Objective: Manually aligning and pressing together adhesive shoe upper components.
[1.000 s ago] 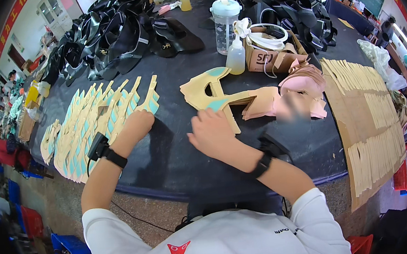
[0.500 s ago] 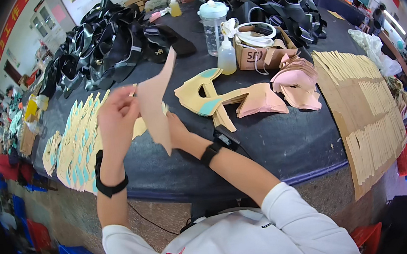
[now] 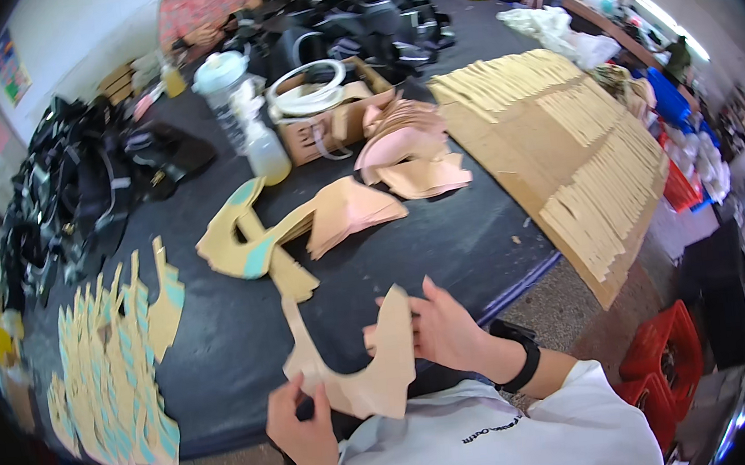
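A tan, curved shoe-upper piece [image 3: 358, 390] is held up close to my body, above the near table edge. My left hand [image 3: 304, 436] has its thumb and forefinger at the piece's left edge, pinching it. On the other side, my right hand [image 3: 452, 336] holds the right end with fingers behind it; fingertips show through the curved cutout and the thumb points up. Just beyond lies a stack of cream upper pieces [image 3: 229, 246] with turquoise patches. Beside it are stacked pinkish pieces [image 3: 353, 214]. Overlapping cream-and-turquoise pieces [image 3: 117, 374] lie in rows at the left.
A brown board [image 3: 509, 161] with rows of thin cream strips reaches over the table's right edge. Farther back stand a squeeze bottle [image 3: 268, 157], a lidded clear jug [image 3: 221, 90] and a cardboard box [image 3: 327, 136]. Black pieces [image 3: 72, 185] are heaped behind. Red crates [image 3: 662, 352] stand on the floor.
The view has swung to the right. The tan piece has come down toward my body, turned from nearly edge-on to show its face. Both hands have drawn nearer to me.
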A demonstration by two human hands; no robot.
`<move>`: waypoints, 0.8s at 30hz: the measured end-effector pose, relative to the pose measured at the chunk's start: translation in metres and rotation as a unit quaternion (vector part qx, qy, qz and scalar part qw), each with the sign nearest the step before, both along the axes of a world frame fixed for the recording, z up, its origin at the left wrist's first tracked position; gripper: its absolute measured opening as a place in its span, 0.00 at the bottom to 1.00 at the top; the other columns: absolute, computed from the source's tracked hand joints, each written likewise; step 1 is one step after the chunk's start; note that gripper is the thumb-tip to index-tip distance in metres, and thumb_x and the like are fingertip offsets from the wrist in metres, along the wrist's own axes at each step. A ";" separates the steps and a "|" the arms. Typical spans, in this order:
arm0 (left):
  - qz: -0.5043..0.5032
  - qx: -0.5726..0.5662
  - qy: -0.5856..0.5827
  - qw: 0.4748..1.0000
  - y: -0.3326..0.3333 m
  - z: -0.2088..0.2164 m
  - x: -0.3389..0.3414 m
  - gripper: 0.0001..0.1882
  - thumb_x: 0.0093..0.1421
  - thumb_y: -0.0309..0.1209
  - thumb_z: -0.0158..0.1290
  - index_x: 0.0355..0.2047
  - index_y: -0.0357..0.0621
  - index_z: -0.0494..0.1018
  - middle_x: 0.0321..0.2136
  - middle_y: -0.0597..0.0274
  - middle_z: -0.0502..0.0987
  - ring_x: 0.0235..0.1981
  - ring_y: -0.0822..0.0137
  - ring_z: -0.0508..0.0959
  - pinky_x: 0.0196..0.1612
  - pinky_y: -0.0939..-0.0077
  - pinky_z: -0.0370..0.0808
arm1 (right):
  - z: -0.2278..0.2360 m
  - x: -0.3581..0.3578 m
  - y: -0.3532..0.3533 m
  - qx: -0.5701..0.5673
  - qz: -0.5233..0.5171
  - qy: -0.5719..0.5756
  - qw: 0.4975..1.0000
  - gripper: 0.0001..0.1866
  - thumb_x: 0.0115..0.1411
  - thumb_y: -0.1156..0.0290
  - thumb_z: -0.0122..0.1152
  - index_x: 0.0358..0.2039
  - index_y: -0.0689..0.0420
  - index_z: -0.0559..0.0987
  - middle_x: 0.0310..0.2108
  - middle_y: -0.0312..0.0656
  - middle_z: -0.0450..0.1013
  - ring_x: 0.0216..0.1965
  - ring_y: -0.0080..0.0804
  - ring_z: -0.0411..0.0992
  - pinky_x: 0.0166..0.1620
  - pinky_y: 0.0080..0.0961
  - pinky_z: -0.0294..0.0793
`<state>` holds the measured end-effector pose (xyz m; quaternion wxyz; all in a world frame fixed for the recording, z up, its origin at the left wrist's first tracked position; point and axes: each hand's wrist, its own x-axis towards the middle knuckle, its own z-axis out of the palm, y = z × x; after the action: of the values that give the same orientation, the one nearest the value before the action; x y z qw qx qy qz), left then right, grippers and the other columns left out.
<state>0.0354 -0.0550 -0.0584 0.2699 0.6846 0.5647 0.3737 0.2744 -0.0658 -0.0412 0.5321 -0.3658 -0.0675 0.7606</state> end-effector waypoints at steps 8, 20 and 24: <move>0.028 0.045 0.168 0.984 -0.018 0.001 -0.017 0.19 0.55 0.40 0.58 0.45 0.44 0.74 0.43 0.47 0.67 0.47 0.49 0.65 0.51 0.55 0.62 | 0.110 0.091 -0.087 0.188 0.011 -0.765 0.616 0.14 0.57 0.71 0.60 0.43 0.61 0.76 0.39 0.47 0.75 0.40 0.37 0.75 0.43 0.28 0.73; 0.041 -0.009 0.201 0.979 0.038 -0.020 -0.017 0.16 0.60 0.30 0.48 0.47 0.38 0.68 0.48 0.53 0.66 0.52 0.53 0.63 0.54 0.58 0.56 | 0.211 0.338 -0.005 0.036 -0.169 -0.947 0.270 0.14 0.61 0.64 0.54 0.39 0.61 0.77 0.30 0.39 0.76 0.32 0.22 0.71 0.39 0.24 0.70; 0.047 -0.002 0.214 0.976 0.045 -0.023 -0.019 0.15 0.58 0.27 0.47 0.46 0.37 0.68 0.46 0.52 0.67 0.51 0.54 0.64 0.53 0.58 0.57 | 0.085 0.379 0.076 0.073 -0.030 -0.944 0.321 0.10 0.52 0.68 0.58 0.32 0.60 0.80 0.29 0.49 0.76 0.33 0.42 0.75 0.38 0.35 0.73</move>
<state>0.0169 -0.0096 -0.0811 0.1260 0.7207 0.6419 0.2295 0.6533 0.0101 0.0433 0.1566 -0.7984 -0.5684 -0.1221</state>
